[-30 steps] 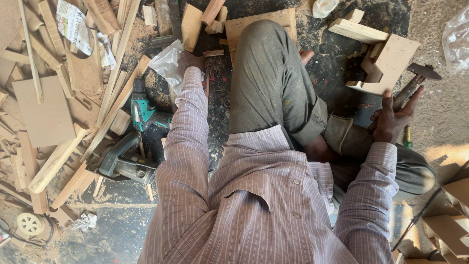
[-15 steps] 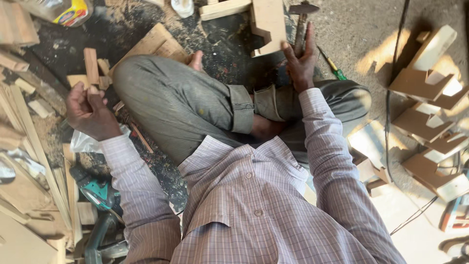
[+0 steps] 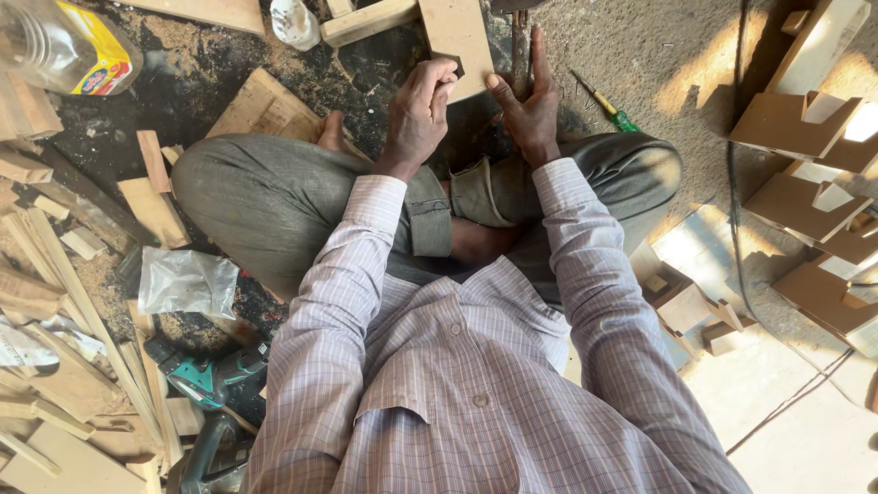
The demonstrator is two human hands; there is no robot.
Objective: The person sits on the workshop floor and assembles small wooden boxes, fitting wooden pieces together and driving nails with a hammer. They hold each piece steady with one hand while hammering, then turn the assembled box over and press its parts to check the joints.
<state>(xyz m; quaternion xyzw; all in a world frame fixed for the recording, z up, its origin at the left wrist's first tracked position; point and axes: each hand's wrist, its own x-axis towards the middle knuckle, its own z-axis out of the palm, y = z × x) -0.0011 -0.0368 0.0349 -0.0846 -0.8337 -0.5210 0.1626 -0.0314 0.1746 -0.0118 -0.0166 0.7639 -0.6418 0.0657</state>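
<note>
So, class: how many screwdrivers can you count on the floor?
1: a green-handled screwdriver lies on the floor just beyond the right hand. Others may be hidden among the wood scraps.

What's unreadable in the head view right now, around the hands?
- Dark tool in the right hand: head cut off by the top edge, kind unclear.
- Wooden board: upper part cut off by the same edge.
- Small piece at the left hand fingertips: hidden by the fingers.
- Green power tool: partly behind the left sleeve.
</note>
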